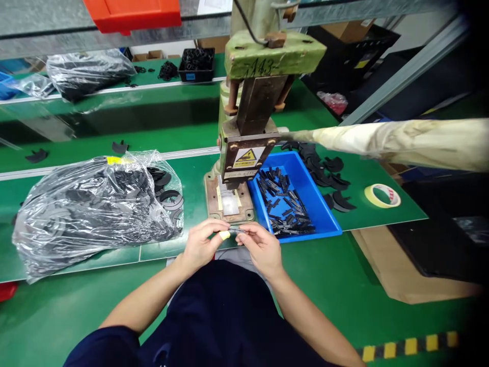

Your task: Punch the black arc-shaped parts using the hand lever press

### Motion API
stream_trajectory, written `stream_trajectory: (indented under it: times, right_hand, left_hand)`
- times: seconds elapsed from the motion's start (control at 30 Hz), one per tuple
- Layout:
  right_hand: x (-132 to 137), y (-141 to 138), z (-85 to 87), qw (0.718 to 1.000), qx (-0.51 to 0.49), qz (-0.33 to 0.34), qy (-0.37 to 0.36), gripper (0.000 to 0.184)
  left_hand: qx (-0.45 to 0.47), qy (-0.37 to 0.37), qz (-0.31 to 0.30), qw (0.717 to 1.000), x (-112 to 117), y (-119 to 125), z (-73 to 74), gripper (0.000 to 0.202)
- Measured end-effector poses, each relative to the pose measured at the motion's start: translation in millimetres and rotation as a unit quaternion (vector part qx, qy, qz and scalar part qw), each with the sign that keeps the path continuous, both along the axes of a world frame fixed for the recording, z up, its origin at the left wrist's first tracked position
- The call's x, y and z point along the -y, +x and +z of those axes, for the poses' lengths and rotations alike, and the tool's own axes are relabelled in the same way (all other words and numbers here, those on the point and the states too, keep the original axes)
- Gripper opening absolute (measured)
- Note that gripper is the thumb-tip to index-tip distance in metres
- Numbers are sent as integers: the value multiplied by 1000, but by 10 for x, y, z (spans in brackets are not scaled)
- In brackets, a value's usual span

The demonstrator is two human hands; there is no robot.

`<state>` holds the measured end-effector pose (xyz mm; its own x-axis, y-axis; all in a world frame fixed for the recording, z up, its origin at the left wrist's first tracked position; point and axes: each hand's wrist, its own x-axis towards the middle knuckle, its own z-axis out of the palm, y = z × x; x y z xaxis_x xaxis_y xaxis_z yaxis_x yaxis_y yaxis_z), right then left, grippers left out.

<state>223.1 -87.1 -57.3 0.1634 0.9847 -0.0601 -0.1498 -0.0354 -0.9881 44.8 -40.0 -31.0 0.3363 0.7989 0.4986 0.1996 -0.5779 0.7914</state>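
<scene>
My left hand (201, 243) and my right hand (260, 247) meet just in front of a hand press (250, 148), fingers pinched together on a small thin dark part (237, 230) held between them. The left thumb wears a yellow finger cot. The press base plate (229, 203) lies just beyond my fingertips. A blue tray (324, 216) with several small black parts sits right of the press, close to my right hand.
A large clear plastic bag (95, 204) of black curved parts lies left of the press. Loose black curved pieces (328, 173) and a roll of yellow tape (382, 195) lie on the right. The cloth-wrapped press lever (401, 142) reaches right. A cardboard box (405, 275) stands beside the table.
</scene>
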Motion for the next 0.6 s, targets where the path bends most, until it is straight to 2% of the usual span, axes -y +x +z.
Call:
stream_trajectory:
  times: [0.13,0.3,0.5,0.6]
  right_hand:
    - [-33,-48,-13,998,-64,13,-25,23]
    - [-108,-142,0,978,-182,69,-71,33]
    - [-158,-79,91,946,-267,134,-129,25]
    - [-177,-71,95,938,-290,134,-137,23]
  left_hand:
    - [10,33,-14,999,19,7,-43,11]
    - [-4,56,-28,998,74,36,-68,16]
    - [-17,49,-64,997,-49,-51,27,20]
    - [-16,39,-63,997,-123,-79,85,17]
